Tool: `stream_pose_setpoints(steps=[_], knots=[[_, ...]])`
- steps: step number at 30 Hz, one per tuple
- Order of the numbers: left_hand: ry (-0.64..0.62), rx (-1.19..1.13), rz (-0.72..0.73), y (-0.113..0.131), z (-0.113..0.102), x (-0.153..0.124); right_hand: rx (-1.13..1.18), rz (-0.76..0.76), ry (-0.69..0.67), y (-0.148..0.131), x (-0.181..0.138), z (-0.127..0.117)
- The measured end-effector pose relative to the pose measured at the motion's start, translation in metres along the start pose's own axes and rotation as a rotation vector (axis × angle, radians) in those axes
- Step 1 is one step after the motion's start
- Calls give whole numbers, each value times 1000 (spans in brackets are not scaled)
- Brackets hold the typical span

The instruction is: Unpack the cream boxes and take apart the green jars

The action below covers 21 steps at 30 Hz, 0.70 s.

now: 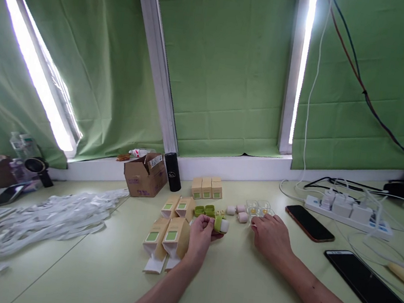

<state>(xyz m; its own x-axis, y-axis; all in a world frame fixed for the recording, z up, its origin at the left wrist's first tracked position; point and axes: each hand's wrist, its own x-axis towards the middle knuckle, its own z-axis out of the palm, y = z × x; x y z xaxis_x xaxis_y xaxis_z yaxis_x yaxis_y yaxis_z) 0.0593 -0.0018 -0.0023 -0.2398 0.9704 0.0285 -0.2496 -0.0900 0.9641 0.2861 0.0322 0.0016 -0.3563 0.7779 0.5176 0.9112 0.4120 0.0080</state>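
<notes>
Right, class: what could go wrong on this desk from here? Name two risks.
The right hand rests by the small clear cases; a sweep might knock them or the loose pink pieces toward the phone. The left hand pinches a green-and-white piece beside the open kraft boxes, which it could nudge askew.

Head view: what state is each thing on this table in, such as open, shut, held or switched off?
Left hand: closed around green-and-white piece.
Right hand: open, flat on table.
Cardboard box: flaps open.
Front tan boxes: lying, end flaps open.
Back tan boxes: upright, shut.
Phone: screen dark.
Power strip: chargers plugged in.
</notes>
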Motion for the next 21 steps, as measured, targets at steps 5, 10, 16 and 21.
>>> stream_pose_setpoints(steps=[5,10,16,21], knots=[[-16,-17,-37,3,0,-2,53,-23,59,0,-2,-1],[-75,-99,-126,5,3,-7,333,-165,231,-16,-10,-7],[-113,-132,-192,6,5,-12,580,-320,335,-43,-19,-13],[-158,-44,-172,2,9,-13,626,-398,309,-45,-19,-8]])
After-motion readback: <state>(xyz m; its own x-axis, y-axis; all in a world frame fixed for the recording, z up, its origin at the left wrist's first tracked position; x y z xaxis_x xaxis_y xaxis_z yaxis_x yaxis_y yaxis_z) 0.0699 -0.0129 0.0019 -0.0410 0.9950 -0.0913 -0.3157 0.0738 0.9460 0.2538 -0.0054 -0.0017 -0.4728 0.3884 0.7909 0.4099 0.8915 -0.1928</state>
